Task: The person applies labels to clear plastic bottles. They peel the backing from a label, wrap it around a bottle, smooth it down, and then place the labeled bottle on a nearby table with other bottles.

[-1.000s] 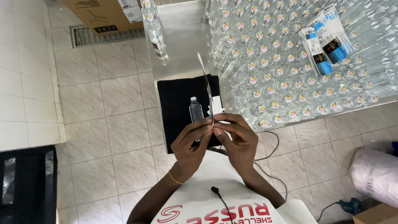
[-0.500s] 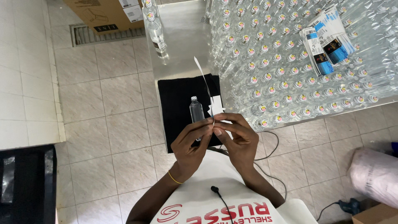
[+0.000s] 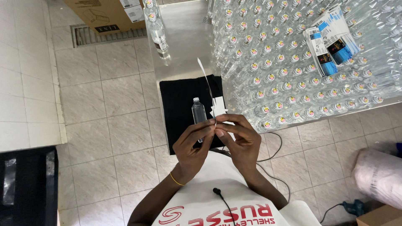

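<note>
Label strip peeled at the small clear bottle

The left hand (image 3: 190, 144) gripped the bottle (image 3: 198, 113); the right hand (image 3: 238, 138) pinched the white strip (image 3: 208, 86), barely shifted since before.

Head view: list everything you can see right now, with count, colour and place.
Small bottle: one, clear, held upright over the black cloth.
Label strip: one, white, rising from the fingertips.
Black cloth: one, on the table's near end.
Metal table: one, silver, top centre.
Capped bottles: many, clear, packed across the table's right.
Printed label sheets: a stack, blue, black and white, atop the bottles.
Cardboard box: one, brown, top left.
Floor vent: one, grey, below the box.
Left hand: holds the bottle.
Right hand: pinches the strip.
</note>
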